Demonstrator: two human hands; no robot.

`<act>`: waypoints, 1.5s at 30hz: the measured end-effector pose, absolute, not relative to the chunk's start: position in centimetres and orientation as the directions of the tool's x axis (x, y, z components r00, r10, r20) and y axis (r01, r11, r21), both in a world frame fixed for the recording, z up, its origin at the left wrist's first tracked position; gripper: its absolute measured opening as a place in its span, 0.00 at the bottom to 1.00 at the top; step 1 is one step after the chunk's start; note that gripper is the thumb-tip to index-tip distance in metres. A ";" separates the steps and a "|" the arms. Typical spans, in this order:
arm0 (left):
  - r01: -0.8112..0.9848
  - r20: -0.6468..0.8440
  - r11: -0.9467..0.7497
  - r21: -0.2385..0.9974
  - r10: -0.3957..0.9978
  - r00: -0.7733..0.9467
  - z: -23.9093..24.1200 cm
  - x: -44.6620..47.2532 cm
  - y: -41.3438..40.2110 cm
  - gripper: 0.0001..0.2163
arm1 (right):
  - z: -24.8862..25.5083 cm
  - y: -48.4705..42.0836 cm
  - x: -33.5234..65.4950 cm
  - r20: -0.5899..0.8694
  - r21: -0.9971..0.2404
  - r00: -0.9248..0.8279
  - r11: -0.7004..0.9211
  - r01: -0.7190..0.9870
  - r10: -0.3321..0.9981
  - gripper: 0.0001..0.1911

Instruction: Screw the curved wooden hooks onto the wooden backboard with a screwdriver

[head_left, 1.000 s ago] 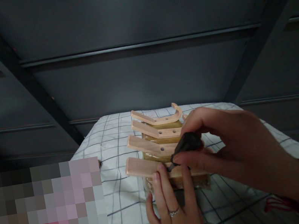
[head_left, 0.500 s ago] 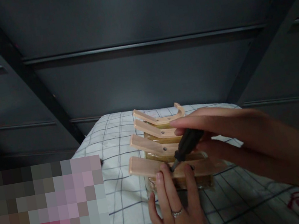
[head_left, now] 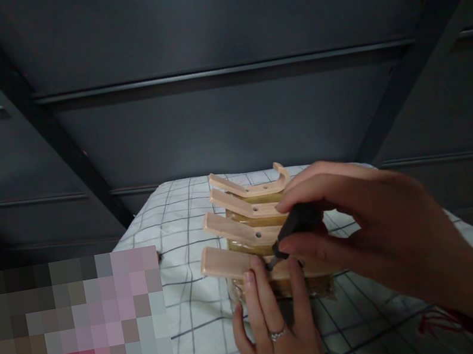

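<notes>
Several pale wooden hooks lie side by side across a yellowish block [head_left: 320, 285] wrapped in clear film. My left hand [head_left: 282, 338], wearing a ring, rests its outstretched fingertips on the nearest wooden hook [head_left: 228, 262], on either side of a screw spot. In my right hand [head_left: 377, 232] is a dark-handled screwdriver [head_left: 298, 221], tilted, its tip down between the left fingers at the hook. A screw head shows in the wooden hook just behind [head_left: 234, 229]. My right hand hides the right ends of the nearer hooks.
Under the block spreads a white cloth with dark grid lines [head_left: 187, 233]. A dark panelled wall [head_left: 227, 124] rises right behind it. The lower left of the view is blurred out by pixel blocks. A red string [head_left: 437, 321] hangs near my right wrist.
My right hand has turned around the screwdriver handle, its thumb now lower and the back of the hand more in view. The left hand stays pressed on the nearest hook.
</notes>
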State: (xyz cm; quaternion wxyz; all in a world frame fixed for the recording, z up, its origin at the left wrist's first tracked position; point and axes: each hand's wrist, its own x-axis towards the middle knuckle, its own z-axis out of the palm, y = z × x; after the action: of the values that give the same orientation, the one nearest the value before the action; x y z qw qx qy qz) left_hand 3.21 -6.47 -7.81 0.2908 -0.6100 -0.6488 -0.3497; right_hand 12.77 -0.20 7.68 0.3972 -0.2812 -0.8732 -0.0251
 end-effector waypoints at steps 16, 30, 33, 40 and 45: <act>0.996 0.796 0.004 0.091 0.601 -0.075 -7.8 3.1 -6.6 0.27 | 8.1 -0.4 13.6 0.653 -0.107 -0.616 0.859 0.501 0.441 0.08; 0.995 0.793 0.002 0.096 0.604 -0.078 -7.6 3.1 -6.6 0.28 | 7.8 0.1 13.2 0.703 -0.243 -0.519 0.851 0.466 0.486 0.01; 0.995 0.797 0.018 0.101 0.597 -0.091 -7.6 3.2 -6.6 0.28 | 7.9 0.1 13.5 0.678 -0.216 -0.564 0.862 0.459 0.471 0.04; 0.997 0.797 0.014 0.074 0.600 -0.068 -7.6 3.1 -6.6 0.28 | 7.8 0.1 13.6 0.681 -0.163 -0.577 0.862 0.480 0.451 0.10; 0.997 0.802 0.014 0.074 0.594 -0.068 -7.7 3.1 -6.6 0.28 | 8.2 -0.1 13.4 0.703 -0.211 -0.494 0.813 0.543 0.512 0.05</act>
State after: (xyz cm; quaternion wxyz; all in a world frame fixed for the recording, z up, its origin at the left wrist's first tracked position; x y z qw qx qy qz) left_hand 3.05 -6.57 -7.69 0.2972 -0.6145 -0.6472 -0.3394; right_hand 13.36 -0.11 8.18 0.4000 -0.3051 -0.8640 -0.0192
